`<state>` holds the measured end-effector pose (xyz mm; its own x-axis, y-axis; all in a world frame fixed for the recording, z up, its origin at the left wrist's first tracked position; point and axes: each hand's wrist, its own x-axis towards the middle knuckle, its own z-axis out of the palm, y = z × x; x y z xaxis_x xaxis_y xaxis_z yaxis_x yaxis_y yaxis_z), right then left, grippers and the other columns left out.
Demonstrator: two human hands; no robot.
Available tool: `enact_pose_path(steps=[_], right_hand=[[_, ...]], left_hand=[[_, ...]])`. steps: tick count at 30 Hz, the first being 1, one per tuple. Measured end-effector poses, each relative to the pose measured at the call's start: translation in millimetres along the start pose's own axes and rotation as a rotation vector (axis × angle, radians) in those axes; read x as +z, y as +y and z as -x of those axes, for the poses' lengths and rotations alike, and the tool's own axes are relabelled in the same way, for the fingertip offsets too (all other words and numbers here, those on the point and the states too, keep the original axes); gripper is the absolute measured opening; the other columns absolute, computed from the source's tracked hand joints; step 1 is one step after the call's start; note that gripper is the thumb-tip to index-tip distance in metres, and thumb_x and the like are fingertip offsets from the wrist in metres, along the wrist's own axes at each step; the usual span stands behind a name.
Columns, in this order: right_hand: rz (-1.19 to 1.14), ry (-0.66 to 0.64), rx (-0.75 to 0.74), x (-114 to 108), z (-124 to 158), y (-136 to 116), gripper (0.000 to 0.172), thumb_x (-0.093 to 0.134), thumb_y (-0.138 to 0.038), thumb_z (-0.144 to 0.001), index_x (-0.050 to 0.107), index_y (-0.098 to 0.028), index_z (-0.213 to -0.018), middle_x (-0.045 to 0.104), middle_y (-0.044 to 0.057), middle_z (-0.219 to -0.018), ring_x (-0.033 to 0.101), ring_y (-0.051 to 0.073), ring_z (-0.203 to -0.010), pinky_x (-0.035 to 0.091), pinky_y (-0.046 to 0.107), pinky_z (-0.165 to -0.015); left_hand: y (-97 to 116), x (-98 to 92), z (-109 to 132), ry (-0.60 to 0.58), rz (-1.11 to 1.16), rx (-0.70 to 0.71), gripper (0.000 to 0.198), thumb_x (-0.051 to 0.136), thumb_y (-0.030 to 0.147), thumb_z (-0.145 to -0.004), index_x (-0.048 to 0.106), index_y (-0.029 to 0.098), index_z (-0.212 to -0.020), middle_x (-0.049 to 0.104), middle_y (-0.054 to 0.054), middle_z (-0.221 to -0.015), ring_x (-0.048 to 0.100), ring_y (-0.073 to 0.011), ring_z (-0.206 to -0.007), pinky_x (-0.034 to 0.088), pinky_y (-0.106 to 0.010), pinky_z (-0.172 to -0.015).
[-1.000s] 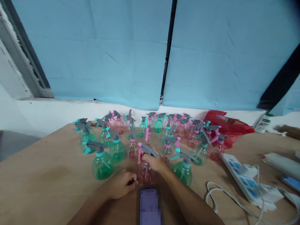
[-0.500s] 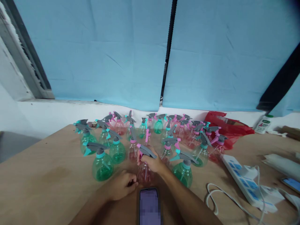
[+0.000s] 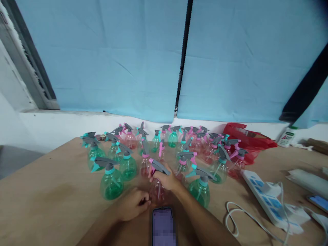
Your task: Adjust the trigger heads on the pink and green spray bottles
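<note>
My right hand is wrapped round the neck and trigger of a pink spray bottle with a grey and pink head. That bottle stands near the table's front, a little tilted. My left hand rests on the table just left of its base, fingers curled; whether they hold anything is hidden. A phone lies in front of the bottle, between my forearms. A green spray bottle stands to the left, and another green spray bottle to the right of my right wrist.
Several more pink and green spray bottles fill the table towards the wall. At the right are a red plastic bag, a white power strip with plugs and cables, a white bottle and another phone.
The pink bottle in my right hand has shifted slightly to the left with its base. My left hand has hardly moved.
</note>
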<state>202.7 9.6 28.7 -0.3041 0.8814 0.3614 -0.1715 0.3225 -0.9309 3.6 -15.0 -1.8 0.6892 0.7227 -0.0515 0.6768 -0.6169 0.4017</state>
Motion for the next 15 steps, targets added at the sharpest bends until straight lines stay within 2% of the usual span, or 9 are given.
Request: enact_pose_path(steps=[4, 7, 10, 12, 15], right_hand=[[0.106, -0.043, -0.071, -3, 0, -1, 0.02, 0.054, -0.017, -0.076, 0.068, -0.023, -0.09, 0.065, -0.001, -0.074, 0.062, 0.015, -0.063, 0.051, 0.027, -0.066], [0.076, -0.02, -0.106, -3, 5, 4, 0.02, 0.061, -0.03, -0.087, 0.065, -0.024, -0.106, 0.068, 0.001, -0.086, 0.065, 0.015, -0.065, 0.053, 0.029, -0.068], [0.028, 0.103, -0.199, -1, 15, 11, 0.027, 0.061, -0.042, -0.094, 0.055, -0.024, -0.114, 0.066, 0.0, -0.087, 0.066, 0.016, -0.065, 0.052, 0.029, -0.067], [0.083, 0.207, -0.259, 1, 21, 14, 0.022, 0.057, -0.043, -0.098, 0.054, -0.024, -0.109, 0.064, -0.001, -0.081, 0.063, 0.016, -0.065, 0.049, 0.028, -0.065], [0.282, 0.361, -0.326, 3, 24, 9, 0.017, 0.055, -0.038, -0.1, 0.058, -0.023, -0.093, 0.058, -0.001, -0.075, 0.056, 0.016, -0.066, 0.044, 0.027, -0.063]], left_hand=[[-2, 2.0, 0, 0.021, 0.007, -0.003, 0.028, 0.052, 0.035, -0.099, 0.064, 0.02, -0.079, 0.066, 0.0, -0.071, 0.053, -0.014, -0.063, 0.03, -0.026, -0.059], [-2, 1.8, -1, 0.014, 0.016, 0.0, 0.027, 0.053, 0.033, -0.098, 0.062, 0.02, -0.076, 0.064, 0.001, -0.069, 0.052, -0.0132, -0.061, 0.029, -0.026, -0.058], [-2, 1.1, -1, 0.019, 0.031, 0.003, 0.026, 0.053, 0.032, -0.097, 0.062, 0.02, -0.076, 0.062, 0.002, -0.067, 0.049, -0.0123, -0.058, 0.028, -0.026, -0.057], [-2, 0.9, -1, 0.033, 0.036, -0.005, 0.026, 0.054, 0.033, -0.096, 0.061, 0.02, -0.075, 0.06, 0.003, -0.065, 0.047, -0.012, -0.057, 0.028, -0.026, -0.056], [-1, 1.5, -1, 0.033, 0.029, -0.014, 0.026, 0.055, 0.034, -0.096, 0.062, 0.02, -0.075, 0.061, 0.002, -0.065, 0.047, -0.0124, -0.058, 0.028, -0.025, -0.056]])
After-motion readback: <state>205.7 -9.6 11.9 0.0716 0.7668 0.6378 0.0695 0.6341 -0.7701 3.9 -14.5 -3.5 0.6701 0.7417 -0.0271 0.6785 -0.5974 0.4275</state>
